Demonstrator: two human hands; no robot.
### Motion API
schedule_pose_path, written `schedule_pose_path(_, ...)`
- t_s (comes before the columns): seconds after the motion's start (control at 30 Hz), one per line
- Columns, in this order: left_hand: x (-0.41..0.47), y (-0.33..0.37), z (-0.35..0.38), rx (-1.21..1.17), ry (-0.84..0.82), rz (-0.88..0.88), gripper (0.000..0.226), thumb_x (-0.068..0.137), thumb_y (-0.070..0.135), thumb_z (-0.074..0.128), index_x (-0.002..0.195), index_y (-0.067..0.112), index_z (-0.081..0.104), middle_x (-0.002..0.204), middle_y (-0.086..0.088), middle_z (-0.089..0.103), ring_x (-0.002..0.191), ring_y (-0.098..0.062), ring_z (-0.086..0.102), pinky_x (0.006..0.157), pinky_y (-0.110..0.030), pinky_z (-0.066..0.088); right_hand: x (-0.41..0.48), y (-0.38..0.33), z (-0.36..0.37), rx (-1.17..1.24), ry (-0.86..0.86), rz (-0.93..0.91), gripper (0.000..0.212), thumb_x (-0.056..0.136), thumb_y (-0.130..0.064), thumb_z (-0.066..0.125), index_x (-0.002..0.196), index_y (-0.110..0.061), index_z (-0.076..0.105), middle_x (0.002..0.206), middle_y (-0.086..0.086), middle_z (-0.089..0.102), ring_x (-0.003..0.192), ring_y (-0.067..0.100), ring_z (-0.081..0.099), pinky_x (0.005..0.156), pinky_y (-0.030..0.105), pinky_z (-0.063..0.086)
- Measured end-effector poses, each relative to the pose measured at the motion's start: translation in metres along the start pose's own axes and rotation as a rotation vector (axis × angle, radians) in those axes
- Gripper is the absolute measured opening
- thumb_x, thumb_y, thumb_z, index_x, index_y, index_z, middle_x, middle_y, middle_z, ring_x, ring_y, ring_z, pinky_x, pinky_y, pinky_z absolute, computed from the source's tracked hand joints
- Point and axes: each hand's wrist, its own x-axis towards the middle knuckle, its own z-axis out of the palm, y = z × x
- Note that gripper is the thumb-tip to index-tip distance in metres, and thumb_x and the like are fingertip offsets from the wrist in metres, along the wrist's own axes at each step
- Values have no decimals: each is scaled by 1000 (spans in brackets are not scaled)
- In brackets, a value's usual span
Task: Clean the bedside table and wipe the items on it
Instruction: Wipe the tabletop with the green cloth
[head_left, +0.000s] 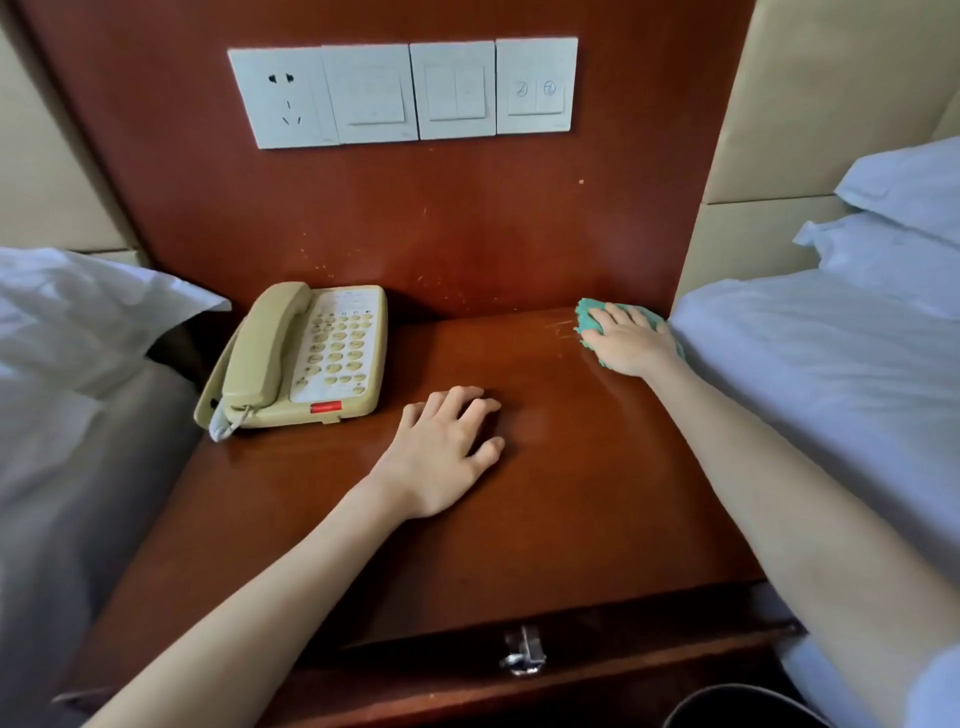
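Risk: your right hand (628, 340) presses the green cloth (588, 316) flat, right of centre, fingers seemingly straight; left hand (441, 452) rests splayed on the bedside table (571, 509). Sweeping left could shove the telephone (301, 358), centre left, off the edge.

Bedside table (519, 519): glossy reddish-brown wood, faint pale streaks beside cloth. Back panel (467, 223): same reddish-brown, small light specks. Phone (296, 358): beige, paler keypad face, red strip (326, 407) at front. Cloth (589, 317): teal green. Switch plates (402, 93): white. Bedding (805, 364): plain white, bluish cast. Wall padding (831, 93): tan. Drawer handle (523, 657): silver. Bin (727, 709): black.
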Motion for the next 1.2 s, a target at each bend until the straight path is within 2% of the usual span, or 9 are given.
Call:
schedule_pose_path(0.27,2,-3,4,-8,-5,2,46,93,53,28,135,34,35,144,10,29,132,-12,25,106,-37,19,32,-25,-2,2,-23,35,56,98,-45,14,151,-29,9,161,-4,7,147,24,5,113,57,6)
schedule_pose_path(0.53,2,-2,1,-9,-13,-2,46,94,53,29,135,33,36,144,9,30,132,-13,27,106,-37,20,18,-110,7,-21,-66,-316,52,102,-39,10,152,-28,3,161,-6,-1,148,19,-4,116,51,-1)
schedule_pose_path(0.67,1,-4,-1,-30,-34,-5,45,94,53,28,135,35,35,144,11,30,132,-11,26,107,-36,19,17,-91,4,-62,-71,-337,51,102,-37,12,152,-26,4,161,-7,-3,148,17,-5,118,51,0)
schedule_pose_path(0.83,1,-5,0,-35,-29,-4,45,94,53,28,135,36,35,143,13,30,131,-10,27,106,-35,19,23,-32,-2,-50,-29,-135,53,100,-41,10,152,-31,4,161,-11,0,147,13,-1,117,49,4)
schedule_pose_path(0.97,2,-6,2,-32,-30,-9,46,93,54,27,134,36,34,142,13,29,130,-11,27,106,-36,19,26,9,-2,-11,-40,-28,52,101,-42,10,152,-32,4,161,-10,0,148,17,-1,116,54,5)
schedule_pose_path(1.07,3,-4,4,-11,-23,-15,46,93,54,25,134,35,34,142,11,29,130,-13,27,105,-38,20,22,4,0,-52,-34,-72,52,101,-42,9,151,-34,2,161,-9,-2,148,20,-3,116,54,3)
schedule_pose_path(1.2,3,-3,4,-11,-25,-15,47,93,54,25,134,34,34,143,10,30,130,-13,27,106,-39,20,12,-33,0,-75,-46,-222,52,101,-41,13,151,-35,2,161,-9,-4,148,19,-4,116,55,2)
